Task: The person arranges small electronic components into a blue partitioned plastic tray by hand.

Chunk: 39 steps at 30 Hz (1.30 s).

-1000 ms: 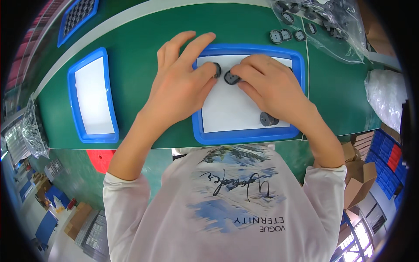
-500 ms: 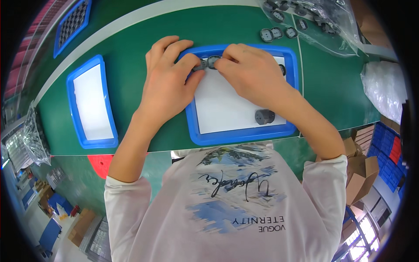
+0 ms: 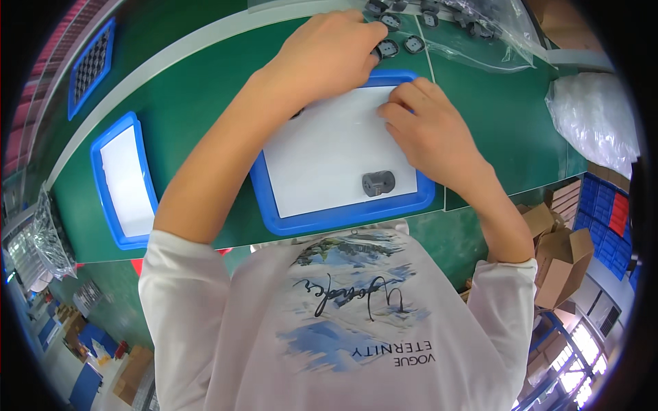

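My left hand (image 3: 329, 58) reaches past the far rim of the blue tray (image 3: 343, 219), its bent fingertips against small black round parts (image 3: 389, 48) on the green table. Whether it grips one is hidden. My right hand (image 3: 428, 133) rests on the tray's white liner at the right, fingers curled together, with nothing visible in them. A dark grey cylindrical part (image 3: 378, 183) lies on the liner near the front rim. Another dark part (image 3: 298, 113) peeks out from under my left wrist.
A second blue tray with a white liner (image 3: 123, 178) lies to the left. A clear bag of black parts (image 3: 480, 27) sits at the far right, a white plastic bag (image 3: 593, 116) beside it. Cardboard boxes (image 3: 558, 253) stand below the table's right edge.
My left hand has moved from the tray's far edge out to the loose black parts beyond it. My right hand has drawn back onto the liner. The view has shifted closer.
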Available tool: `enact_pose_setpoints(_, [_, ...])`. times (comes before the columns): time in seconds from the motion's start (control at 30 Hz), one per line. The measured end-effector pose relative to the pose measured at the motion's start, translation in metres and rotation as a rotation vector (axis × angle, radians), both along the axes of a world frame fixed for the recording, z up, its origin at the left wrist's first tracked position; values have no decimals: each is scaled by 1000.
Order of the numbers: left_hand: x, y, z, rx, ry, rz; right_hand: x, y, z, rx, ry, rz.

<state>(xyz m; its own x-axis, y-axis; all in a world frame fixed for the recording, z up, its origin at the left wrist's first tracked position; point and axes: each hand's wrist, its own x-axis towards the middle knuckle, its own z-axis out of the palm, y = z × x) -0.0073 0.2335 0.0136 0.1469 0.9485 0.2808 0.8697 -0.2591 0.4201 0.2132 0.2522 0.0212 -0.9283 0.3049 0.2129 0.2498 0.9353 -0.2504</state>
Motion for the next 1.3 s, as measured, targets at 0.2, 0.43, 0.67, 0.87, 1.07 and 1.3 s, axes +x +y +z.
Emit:
enact_pose_setpoints(0.2, [-33,-11,8,-182,-22,44,1,-1,-5,-132,203,39])
enact_pose_setpoints(0.43, [-90,-78,3,-97,-16,151,-12,-10,-8,-105,90,-53])
enact_pose_setpoints(0.67, [-81,-119,-18,120,-179,482,-22,-11,-10,-125,155,117])
enact_pose_setpoints(0.87, [-85,-122,-26,158,-92,383,-18,-17,-6,-215,70,24])
enact_pose_setpoints(1.07, [-89,-117,-24,89,-123,388,-21,-10,-5,-172,73,118])
enact_pose_setpoints(1.3, [-27,-119,4,221,-149,68,-23,-16,-9,-122,95,-22])
